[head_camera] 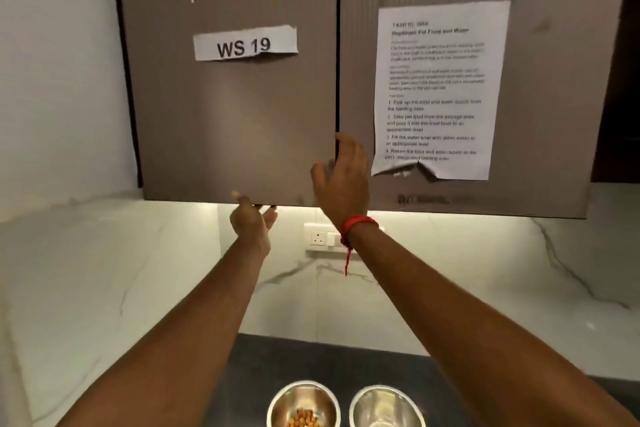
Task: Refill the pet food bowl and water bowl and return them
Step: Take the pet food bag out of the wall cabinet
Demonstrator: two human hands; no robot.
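Note:
Two steel bowls stand side by side on the dark counter at the bottom of the view. The left bowl holds a small heap of brown kibble; the right bowl looks bare inside. Both my arms reach up to the brown wall cabinet. My left hand is under the bottom edge of the left door, fingers curled against it. My right hand lies with spread fingers on the gap between the two closed doors. Neither hand holds anything loose.
A "WS 19" label is stuck on the left door and a printed task sheet on the right door. A white wall socket sits on the marble backsplash below the cabinet. A white wall closes the left side.

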